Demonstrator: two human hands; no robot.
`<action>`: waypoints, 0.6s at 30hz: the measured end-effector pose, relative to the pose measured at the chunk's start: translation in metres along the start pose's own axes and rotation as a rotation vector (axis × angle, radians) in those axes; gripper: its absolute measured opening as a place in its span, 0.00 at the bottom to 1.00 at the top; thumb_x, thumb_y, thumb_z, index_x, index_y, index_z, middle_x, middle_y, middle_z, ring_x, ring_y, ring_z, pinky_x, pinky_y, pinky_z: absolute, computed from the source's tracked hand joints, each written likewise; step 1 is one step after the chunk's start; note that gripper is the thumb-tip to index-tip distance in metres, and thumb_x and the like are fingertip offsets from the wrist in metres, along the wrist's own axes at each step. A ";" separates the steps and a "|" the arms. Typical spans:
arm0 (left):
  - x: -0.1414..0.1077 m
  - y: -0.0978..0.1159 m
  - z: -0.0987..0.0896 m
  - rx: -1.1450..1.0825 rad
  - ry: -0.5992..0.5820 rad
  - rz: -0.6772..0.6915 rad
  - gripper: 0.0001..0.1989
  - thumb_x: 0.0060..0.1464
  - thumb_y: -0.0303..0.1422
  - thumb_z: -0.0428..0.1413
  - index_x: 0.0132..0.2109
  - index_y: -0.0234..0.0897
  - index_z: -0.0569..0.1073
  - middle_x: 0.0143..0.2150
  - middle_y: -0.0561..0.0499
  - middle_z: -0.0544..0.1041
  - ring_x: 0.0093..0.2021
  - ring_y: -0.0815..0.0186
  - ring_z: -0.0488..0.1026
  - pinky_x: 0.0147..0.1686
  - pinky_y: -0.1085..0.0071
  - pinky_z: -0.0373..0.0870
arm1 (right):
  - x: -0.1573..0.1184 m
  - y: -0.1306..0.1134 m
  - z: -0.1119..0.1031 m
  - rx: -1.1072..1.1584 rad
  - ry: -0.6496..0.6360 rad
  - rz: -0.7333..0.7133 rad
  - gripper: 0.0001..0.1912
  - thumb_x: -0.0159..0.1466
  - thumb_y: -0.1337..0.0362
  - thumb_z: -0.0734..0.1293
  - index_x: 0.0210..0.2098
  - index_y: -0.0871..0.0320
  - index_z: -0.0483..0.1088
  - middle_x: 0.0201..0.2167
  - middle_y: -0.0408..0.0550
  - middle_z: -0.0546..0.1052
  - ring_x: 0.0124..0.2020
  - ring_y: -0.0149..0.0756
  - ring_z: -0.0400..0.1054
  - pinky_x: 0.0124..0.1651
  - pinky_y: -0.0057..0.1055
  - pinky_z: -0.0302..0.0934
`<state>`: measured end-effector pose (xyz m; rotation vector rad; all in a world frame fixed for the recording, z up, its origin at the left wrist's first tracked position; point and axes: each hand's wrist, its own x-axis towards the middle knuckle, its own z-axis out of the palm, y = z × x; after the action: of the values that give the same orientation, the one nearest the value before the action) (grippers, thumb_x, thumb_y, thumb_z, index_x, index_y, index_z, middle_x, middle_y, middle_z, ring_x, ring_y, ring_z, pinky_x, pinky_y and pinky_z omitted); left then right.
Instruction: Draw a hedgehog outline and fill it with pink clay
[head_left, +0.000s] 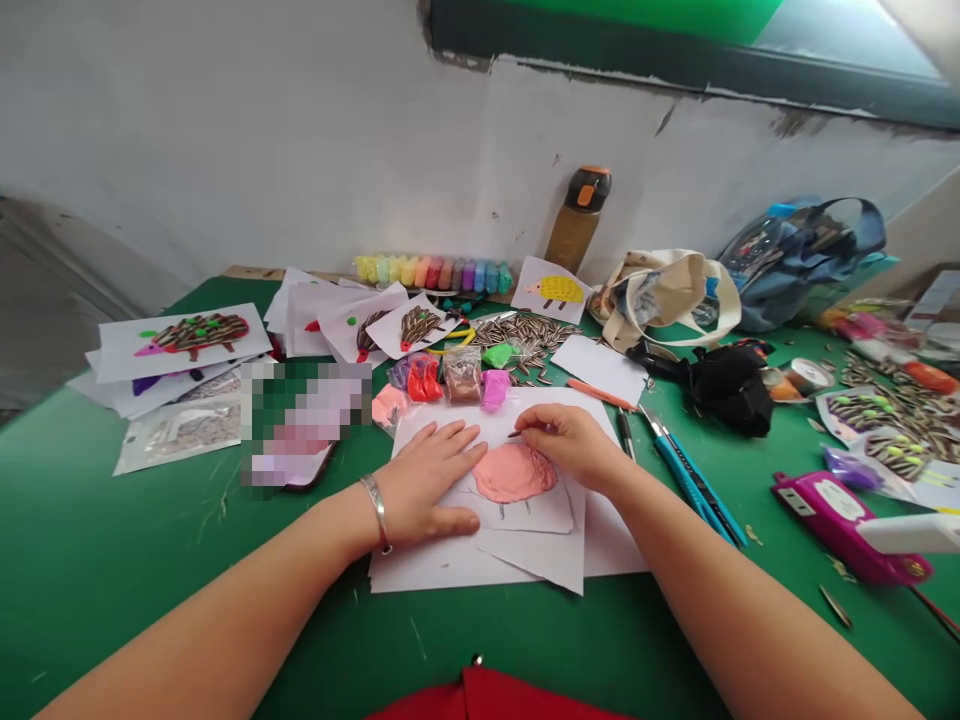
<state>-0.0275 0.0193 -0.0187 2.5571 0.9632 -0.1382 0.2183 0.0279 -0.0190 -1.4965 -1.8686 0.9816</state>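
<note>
A small white sheet (551, 515) bears a flat pink clay shape (514, 474) with short drawn legs below it. My left hand (435, 480) lies flat with its fingers spread over the left part of the paper. At the upper right edge of the clay, my right hand (574, 440) pinches a small dark, thin piece (516, 434), which looks like a seed. More white sheets (420, 565) lie under the small one. Just behind the paper sit bags of brown clay (463, 375), red clay (424, 380) and purple-pink clay (495, 390).
A seed pile (529, 335) and finished hedgehog pictures (199, 335) lie behind. Blue cutters (694, 480), a black pouch (727, 390) and a magenta device (847, 520) are at right. A bottle (577, 220) leans on the wall.
</note>
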 end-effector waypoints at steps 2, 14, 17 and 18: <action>0.000 0.000 0.001 0.009 -0.005 0.002 0.41 0.54 0.53 0.52 0.68 0.38 0.51 0.71 0.39 0.44 0.70 0.48 0.38 0.64 0.47 0.37 | -0.002 -0.004 0.002 -0.076 0.028 -0.053 0.09 0.58 0.69 0.63 0.33 0.53 0.75 0.36 0.45 0.78 0.41 0.39 0.69 0.47 0.37 0.59; 0.000 0.003 -0.003 -0.009 -0.012 -0.019 0.42 0.54 0.52 0.53 0.68 0.38 0.50 0.71 0.41 0.45 0.70 0.48 0.39 0.65 0.48 0.37 | 0.002 -0.002 0.014 -0.331 -0.015 -0.304 0.10 0.62 0.73 0.62 0.33 0.54 0.74 0.34 0.45 0.78 0.39 0.38 0.66 0.45 0.36 0.56; 0.001 0.006 -0.006 -0.009 -0.033 -0.037 0.41 0.54 0.52 0.54 0.68 0.37 0.52 0.71 0.40 0.45 0.70 0.48 0.40 0.65 0.48 0.38 | 0.002 0.000 0.012 -0.354 -0.023 -0.329 0.11 0.61 0.74 0.62 0.33 0.55 0.74 0.34 0.46 0.78 0.39 0.39 0.65 0.45 0.36 0.56; 0.001 0.007 -0.008 -0.010 -0.036 -0.042 0.42 0.54 0.52 0.54 0.68 0.37 0.52 0.71 0.40 0.45 0.70 0.48 0.40 0.65 0.48 0.38 | 0.002 0.000 0.011 -0.359 -0.029 -0.334 0.11 0.61 0.74 0.62 0.33 0.55 0.75 0.34 0.46 0.78 0.39 0.39 0.65 0.45 0.36 0.56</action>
<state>-0.0226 0.0177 -0.0095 2.5173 1.0021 -0.1902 0.2090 0.0280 -0.0258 -1.2966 -2.3117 0.5349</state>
